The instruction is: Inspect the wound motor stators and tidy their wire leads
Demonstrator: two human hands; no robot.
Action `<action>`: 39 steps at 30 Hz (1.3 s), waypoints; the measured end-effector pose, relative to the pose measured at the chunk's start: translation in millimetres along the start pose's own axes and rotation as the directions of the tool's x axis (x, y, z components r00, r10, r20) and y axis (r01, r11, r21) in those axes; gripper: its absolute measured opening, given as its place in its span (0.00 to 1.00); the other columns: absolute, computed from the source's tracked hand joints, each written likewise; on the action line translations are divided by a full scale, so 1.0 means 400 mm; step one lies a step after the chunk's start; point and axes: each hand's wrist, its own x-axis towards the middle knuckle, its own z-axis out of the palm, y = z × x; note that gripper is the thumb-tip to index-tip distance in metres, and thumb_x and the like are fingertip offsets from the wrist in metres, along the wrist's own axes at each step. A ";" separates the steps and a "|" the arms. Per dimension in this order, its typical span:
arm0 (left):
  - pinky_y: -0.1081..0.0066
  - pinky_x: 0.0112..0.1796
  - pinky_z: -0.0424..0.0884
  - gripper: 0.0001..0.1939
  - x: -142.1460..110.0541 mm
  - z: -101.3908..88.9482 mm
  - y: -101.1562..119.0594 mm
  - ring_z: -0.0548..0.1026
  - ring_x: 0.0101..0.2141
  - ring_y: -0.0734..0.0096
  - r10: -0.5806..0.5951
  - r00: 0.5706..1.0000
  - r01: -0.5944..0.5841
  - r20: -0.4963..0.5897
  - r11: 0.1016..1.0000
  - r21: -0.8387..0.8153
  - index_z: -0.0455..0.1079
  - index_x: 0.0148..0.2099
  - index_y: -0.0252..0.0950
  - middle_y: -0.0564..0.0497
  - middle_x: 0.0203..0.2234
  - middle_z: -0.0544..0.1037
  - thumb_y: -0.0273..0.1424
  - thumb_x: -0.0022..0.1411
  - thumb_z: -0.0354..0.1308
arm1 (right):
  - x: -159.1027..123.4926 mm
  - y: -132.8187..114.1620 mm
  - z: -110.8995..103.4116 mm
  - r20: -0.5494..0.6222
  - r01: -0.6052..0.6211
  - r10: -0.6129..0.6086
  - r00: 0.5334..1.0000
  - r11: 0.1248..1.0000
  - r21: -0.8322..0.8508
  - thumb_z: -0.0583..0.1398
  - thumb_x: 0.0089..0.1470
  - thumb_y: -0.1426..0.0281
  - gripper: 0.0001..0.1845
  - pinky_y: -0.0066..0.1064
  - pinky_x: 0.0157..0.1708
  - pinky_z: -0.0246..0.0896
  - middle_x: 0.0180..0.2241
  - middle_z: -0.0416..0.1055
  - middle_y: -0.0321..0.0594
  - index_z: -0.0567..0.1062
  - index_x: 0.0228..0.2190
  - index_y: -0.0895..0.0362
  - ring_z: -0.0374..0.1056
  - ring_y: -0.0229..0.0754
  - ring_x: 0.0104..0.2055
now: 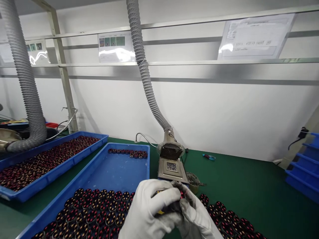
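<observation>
My left hand (152, 210), in a white glove, is closed around a dark thing with yellow patches (159, 211) that show between its fingers; most of it is covered. Close against it, my gloved right hand (195, 210) pinches a small round dark part with red spots (182, 194) at its darkened fingertips. Both hands meet in front of a metal plate device (171, 166) under a fume hose. To their left, a blue tray (112, 169) holds rows of round black parts with red and gold spots (99, 209). Similar round parts (229, 219) lie on the green mat to the right.
Another blue tray (57, 166), full of small parts, stands at far left. Grey ducts (147, 73) hang from above. Behind the device's right side is a small pot (194, 182). Blue-handled pliers (208, 157) lie on the mat (249, 176). Blue bins (305, 169) are stacked at right.
</observation>
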 end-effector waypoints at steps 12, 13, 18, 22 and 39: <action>0.74 0.32 0.69 0.11 -0.005 -0.028 0.003 0.74 0.31 0.70 -0.629 0.749 0.597 0.210 0.503 -0.625 0.73 0.37 0.39 0.52 0.35 0.76 0.24 0.52 0.53 | -0.008 0.015 0.001 0.129 -0.289 0.262 0.956 0.914 0.285 0.72 0.33 0.67 0.20 0.30 0.28 0.68 0.32 0.78 0.41 0.79 0.33 0.53 0.73 0.41 0.29; 0.74 0.32 0.70 0.13 -0.002 -0.030 0.004 0.74 0.31 0.71 -0.611 0.739 0.628 0.282 0.476 -0.616 0.73 0.39 0.38 0.51 0.38 0.76 0.23 0.50 0.55 | -0.001 0.026 -0.002 0.107 -0.273 0.252 0.962 0.915 0.298 0.73 0.31 0.68 0.19 0.30 0.27 0.68 0.31 0.78 0.41 0.79 0.32 0.54 0.73 0.41 0.29; 0.72 0.44 0.66 0.08 0.004 -0.024 0.010 0.74 0.38 0.67 -0.472 0.870 0.468 0.140 0.705 -0.533 0.76 0.30 0.35 0.49 0.31 0.79 0.24 0.52 0.54 | -0.005 0.043 0.014 -0.051 -0.213 0.244 0.968 0.914 0.346 0.74 0.27 0.71 0.20 0.25 0.28 0.68 0.28 0.77 0.37 0.79 0.29 0.55 0.71 0.37 0.27; 0.73 0.42 0.66 0.09 -0.002 -0.040 0.007 0.74 0.37 0.70 -0.497 0.866 0.476 0.058 0.783 -0.402 0.72 0.29 0.36 0.52 0.29 0.77 0.23 0.57 0.52 | -0.040 0.000 0.039 0.056 -0.304 0.304 0.951 0.885 0.353 0.70 0.38 0.70 0.18 0.30 0.36 0.69 0.33 0.78 0.39 0.78 0.36 0.55 0.72 0.38 0.33; 0.74 0.31 0.71 0.08 -0.013 0.003 -0.023 0.75 0.27 0.68 -0.698 0.695 0.516 0.173 0.316 -0.796 0.77 0.23 0.37 0.51 0.22 0.79 0.20 0.43 0.59 | -0.034 0.003 0.043 0.080 -0.266 0.254 0.964 0.923 0.277 0.70 0.38 0.68 0.16 0.36 0.35 0.70 0.31 0.78 0.41 0.79 0.33 0.55 0.73 0.42 0.31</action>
